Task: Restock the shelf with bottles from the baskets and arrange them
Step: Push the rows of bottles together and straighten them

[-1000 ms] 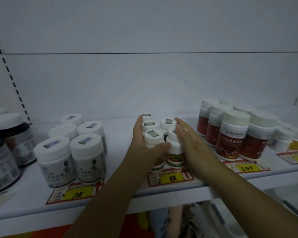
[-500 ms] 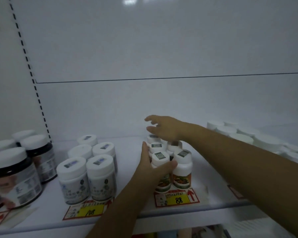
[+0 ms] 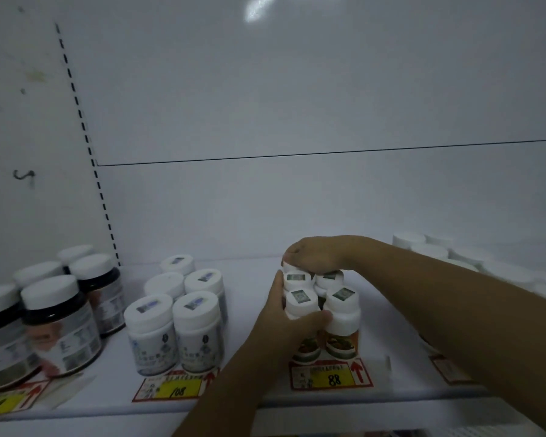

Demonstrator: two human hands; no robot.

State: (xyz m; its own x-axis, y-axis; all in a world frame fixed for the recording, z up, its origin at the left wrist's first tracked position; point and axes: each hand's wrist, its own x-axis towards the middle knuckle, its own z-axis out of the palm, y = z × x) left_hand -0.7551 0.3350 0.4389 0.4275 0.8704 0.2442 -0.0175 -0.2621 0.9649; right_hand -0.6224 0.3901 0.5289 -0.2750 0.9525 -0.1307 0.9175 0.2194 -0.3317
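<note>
A cluster of small white-capped bottles (image 3: 323,313) with orange-and-green labels is kept in two short rows on the shelf (image 3: 252,395), directly behind the yellow price tag marked 88 (image 3: 331,377), presumably so that the stock lines up with its label. The front-left bottle is gripped by the left hand (image 3: 284,323): the thumb is laid across its front and the palm is pressed to the left flank of the group, apparently as a stop against which the rows are squared. The right hand (image 3: 317,254) is curled down over the cap of a bottle at the back, its fingers closed around it, probably to seat or nudge that bottle into line. The neighbouring groups, white-labelled jars (image 3: 174,323) over the tag marked 108 (image 3: 174,387) and dark jars (image 3: 57,323) further left, are stood well apart from the cluster. The baskets are not seen; the step is judged to be arranging rather than fetching
</note>
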